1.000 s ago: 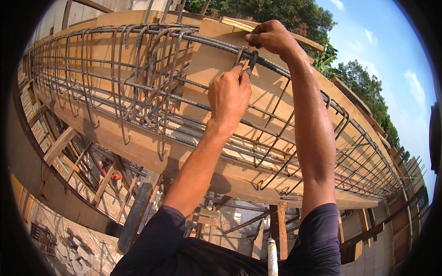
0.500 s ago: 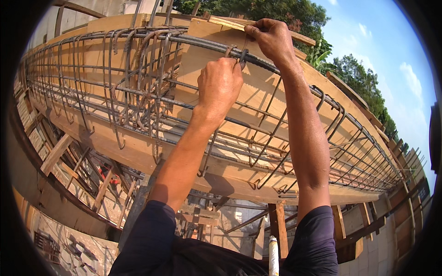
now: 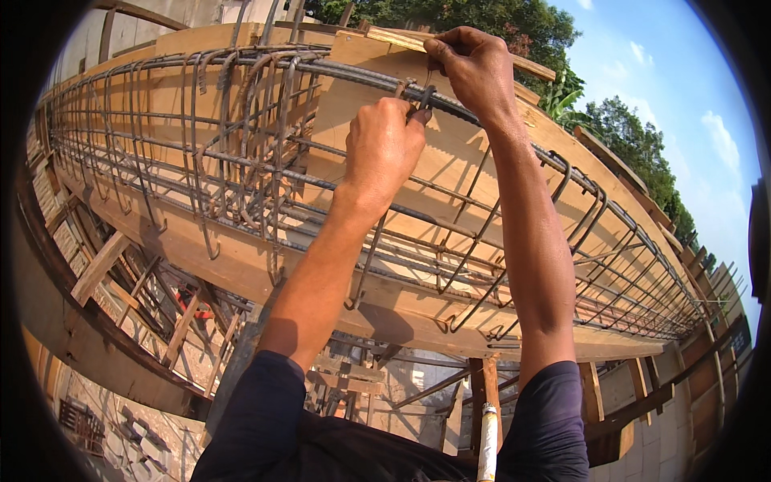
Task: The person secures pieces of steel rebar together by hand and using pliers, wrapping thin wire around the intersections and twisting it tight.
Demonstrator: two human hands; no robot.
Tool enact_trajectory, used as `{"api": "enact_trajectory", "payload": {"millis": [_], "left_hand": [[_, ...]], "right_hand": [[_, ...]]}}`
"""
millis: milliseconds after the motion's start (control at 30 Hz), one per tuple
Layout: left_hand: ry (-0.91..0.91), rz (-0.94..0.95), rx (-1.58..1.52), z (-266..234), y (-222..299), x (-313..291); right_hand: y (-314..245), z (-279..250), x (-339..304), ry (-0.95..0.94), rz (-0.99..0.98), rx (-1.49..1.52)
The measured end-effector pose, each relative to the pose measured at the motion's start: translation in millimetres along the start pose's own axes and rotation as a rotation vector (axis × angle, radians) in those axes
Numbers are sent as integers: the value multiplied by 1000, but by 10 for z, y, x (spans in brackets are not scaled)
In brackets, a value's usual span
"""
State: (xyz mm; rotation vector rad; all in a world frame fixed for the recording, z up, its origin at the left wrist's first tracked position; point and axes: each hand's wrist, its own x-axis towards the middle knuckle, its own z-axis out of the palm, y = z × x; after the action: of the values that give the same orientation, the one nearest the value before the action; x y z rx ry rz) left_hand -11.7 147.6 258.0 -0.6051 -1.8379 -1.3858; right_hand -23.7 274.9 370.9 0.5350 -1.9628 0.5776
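My left hand (image 3: 384, 153) is closed around a steel stirrup (image 3: 368, 261) just under the top longitudinal bars (image 3: 353, 74) of a rebar cage. Below the fist, the stirrup's leg runs down to a hooked end. Higher and to the right, my right hand (image 3: 474, 71) has thumb and forefinger pinched together. From that pinch a thin tie wire (image 3: 428, 78) drops to the top bar, beside the bent stirrup end by my left thumb. My left fingers hide part of the stirrup.
A plywood formwork panel (image 3: 345, 120) stands behind the cage, with a timber strip (image 3: 530, 67) along its top. More stirrups (image 3: 186, 136) crowd the left side. Timber props (image 3: 486, 394) stand below. A cigarette (image 3: 487, 450) juts up at the lower edge.
My right hand has shifted very slightly, still pinching the wire. The left hand keeps its hold on the stirrup. The cigarette has moved a little to the right.
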Motion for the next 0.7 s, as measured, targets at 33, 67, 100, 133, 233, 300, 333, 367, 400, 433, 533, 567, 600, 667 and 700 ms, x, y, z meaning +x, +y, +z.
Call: {"api": "enact_trajectory", "payload": {"millis": [33,67,100,133,233,300,333,367,400,433,533,567,600,667,700], "left_hand": [[-22,0,-8,-19,-13,20],[-44,0,-16,-45,-31,51],[-70,1,-29,-53,-32,71],[-112,-29,-49,-61,-32,86],[-193,-94,-111,-105,10,107],[-156,-35,-121,-45,-28,84],[-131,-6,-120,-58,-48,73],[-141,-17,-121,-79,-49,65],[-153,-26,-125,-90,-32,51],[-167,-36,-129,-99,-18,40],[-197,-96,-133,-142,30,32],[-178,-88,-120,-116,-7,25],[-158,-72,-110,-94,-34,38],[-153,-76,-114,-86,-67,65],[-173,-93,-137,-93,-13,46]], "right_hand": [[-33,6,-22,17,-15,6],[-48,16,-36,33,-30,13],[-23,9,-24,54,-24,4],[4,11,18,74,-19,-3],[4,-14,58,54,-58,-34],[-97,-93,21,-7,-82,-61],[-178,-125,-45,-28,-101,-48],[-236,-169,-116,-50,-119,-35],[-262,-216,-182,-71,-135,-26],[-223,-218,-249,-27,-173,52],[-254,-292,-381,-79,-185,74],[-267,-291,-433,-87,-160,115],[-286,-288,-468,-90,-141,151],[-294,-273,-566,-96,-104,226],[-236,-304,-659,-106,-119,236]]}}
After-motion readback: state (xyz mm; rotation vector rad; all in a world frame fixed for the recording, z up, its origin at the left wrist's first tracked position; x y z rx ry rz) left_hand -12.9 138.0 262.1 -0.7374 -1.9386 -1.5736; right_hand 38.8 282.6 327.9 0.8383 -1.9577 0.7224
